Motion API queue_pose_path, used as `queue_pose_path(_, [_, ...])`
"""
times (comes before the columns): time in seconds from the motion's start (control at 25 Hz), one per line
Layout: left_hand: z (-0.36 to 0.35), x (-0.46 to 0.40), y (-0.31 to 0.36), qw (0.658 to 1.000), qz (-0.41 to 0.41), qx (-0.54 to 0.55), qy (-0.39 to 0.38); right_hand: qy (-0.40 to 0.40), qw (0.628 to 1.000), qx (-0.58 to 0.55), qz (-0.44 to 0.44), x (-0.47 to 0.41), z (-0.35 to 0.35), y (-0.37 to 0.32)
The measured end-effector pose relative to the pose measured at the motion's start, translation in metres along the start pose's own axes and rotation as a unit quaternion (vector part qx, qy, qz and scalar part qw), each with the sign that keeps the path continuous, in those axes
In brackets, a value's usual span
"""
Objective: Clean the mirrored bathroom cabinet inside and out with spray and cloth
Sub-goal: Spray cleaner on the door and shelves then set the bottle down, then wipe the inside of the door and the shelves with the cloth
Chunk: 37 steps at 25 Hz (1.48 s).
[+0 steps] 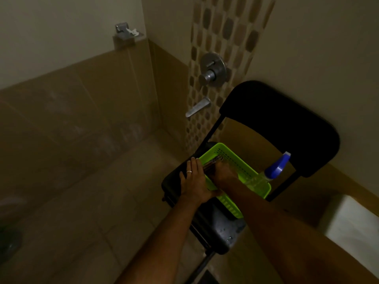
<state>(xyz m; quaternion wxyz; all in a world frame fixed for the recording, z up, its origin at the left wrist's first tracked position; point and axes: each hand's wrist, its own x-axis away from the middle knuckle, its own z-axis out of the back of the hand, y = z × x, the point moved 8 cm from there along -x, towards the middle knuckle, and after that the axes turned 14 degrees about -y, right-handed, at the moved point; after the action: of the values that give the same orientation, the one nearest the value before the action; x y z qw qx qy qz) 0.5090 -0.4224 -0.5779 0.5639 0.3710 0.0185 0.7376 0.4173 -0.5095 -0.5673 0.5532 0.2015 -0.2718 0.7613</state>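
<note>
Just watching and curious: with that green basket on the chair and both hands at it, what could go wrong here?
1. The green basket lies near the chair seat's edge, so a nudge might tip it off.
2. The spray bottle stands upright at the basket's far end and could topple.
3. The seat looks wet, so the basket may slide.

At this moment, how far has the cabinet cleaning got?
No cabinet or cloth is in view. Both hands are at the green basket on the black chair: left hand on its edge, right hand inside. The spray bottle stands untouched. All cleaning appears left.
</note>
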Motion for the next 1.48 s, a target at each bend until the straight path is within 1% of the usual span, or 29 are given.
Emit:
queue_pose_path(0.16, [-0.001, -0.004, -0.001, 1.0, 0.003, -0.012, -0.002, -0.005, 0.999, 0.049, 0.005, -0.021, -0.01, 0.001])
queue_pose_path(0.28, [-0.003, -0.003, -0.001, 1.0, 0.001, 0.004, -0.002, -0.003, 0.997, 0.077, 0.005, -0.026, -0.015, 0.003])
queue_pose_path(0.32, [-0.004, -0.004, -0.002, 1.0, -0.002, 0.006, -0.006, 0.007, 0.998, 0.064, 0.002, -0.025, -0.013, 0.003])
queue_pose_path(0.36, [-0.005, -0.004, -0.002, 1.0, -0.007, 0.004, -0.014, 0.02, 0.999, 0.028, -0.002, -0.022, -0.011, 0.004])
queue_pose_path(0.48, [0.0, -0.005, -0.009, 0.998, -0.032, 0.016, -0.043, 0.071, 0.989, -0.13, -0.005, -0.006, 0.003, 0.011])
queue_pose_path(0.52, [0.004, -0.003, -0.013, 0.997, -0.038, 0.03, -0.057, 0.079, 0.983, -0.164, -0.013, 0.0, 0.009, 0.015])
queue_pose_path(0.6, [0.007, 0.002, -0.023, 0.995, -0.041, 0.041, -0.082, 0.077, 0.981, -0.175, -0.029, 0.009, 0.02, 0.021])
queue_pose_path(0.68, [0.003, 0.011, -0.029, 0.995, -0.037, 0.024, -0.094, 0.055, 0.989, -0.135, -0.013, 0.014, 0.025, 0.017])
queue_pose_path(0.8, [-0.009, 0.015, -0.029, 0.995, -0.044, 0.007, -0.091, -0.002, 0.996, -0.055, 0.065, 0.008, 0.008, -0.003])
queue_pose_path(0.88, [-0.01, 0.013, -0.029, 0.995, -0.049, -0.004, -0.085, -0.039, 0.997, 0.002, 0.067, -0.004, -0.006, -0.006])
queue_pose_path(1.0, [-0.009, 0.012, -0.028, 0.995, -0.051, -0.014, -0.08, -0.053, 0.992, 0.104, 0.045, -0.019, -0.011, -0.007])
queue_pose_path(1.08, [-0.009, 0.012, -0.024, 0.995, -0.047, -0.013, -0.088, -0.032, 0.99, 0.122, 0.057, -0.021, -0.011, -0.01])
queue_pose_path(1.12, [-0.008, 0.012, -0.023, 0.995, -0.044, -0.005, -0.095, -0.013, 0.992, 0.108, 0.062, -0.019, -0.01, -0.011])
queue_pose_path(1.16, [-0.006, 0.013, -0.023, 0.994, -0.043, 0.004, -0.098, 0.009, 0.996, 0.068, 0.058, -0.016, -0.008, -0.007])
queue_pose_path(1.24, [0.003, 0.018, -0.024, 0.994, -0.047, 0.033, -0.093, 0.061, 0.994, -0.087, 0.033, -0.004, 0.006, 0.002])
queue_pose_path(1.28, [0.011, 0.022, -0.027, 0.994, -0.049, 0.056, -0.079, 0.094, 0.981, -0.168, 0.016, 0.005, 0.016, 0.005])
queue_pose_path(1.36, [0.034, 0.032, -0.032, 0.989, -0.047, 0.129, -0.048, 0.15, 0.94, -0.306, -0.017, 0.025, 0.035, 0.009])
queue_pose_path(1.4, [0.047, 0.039, -0.034, 0.978, -0.047, 0.198, -0.042, 0.17, 0.91, -0.379, -0.017, 0.038, 0.043, 0.008])
queue_pose_path(1.44, [0.061, 0.048, -0.031, 0.959, -0.05, 0.275, -0.043, 0.171, 0.874, -0.455, -0.006, 0.052, 0.049, 0.005])
queue_pose_path(1.48, [0.076, 0.058, -0.024, 0.942, -0.057, 0.328, -0.048, 0.16, 0.839, -0.52, 0.009, 0.064, 0.054, 0.0])
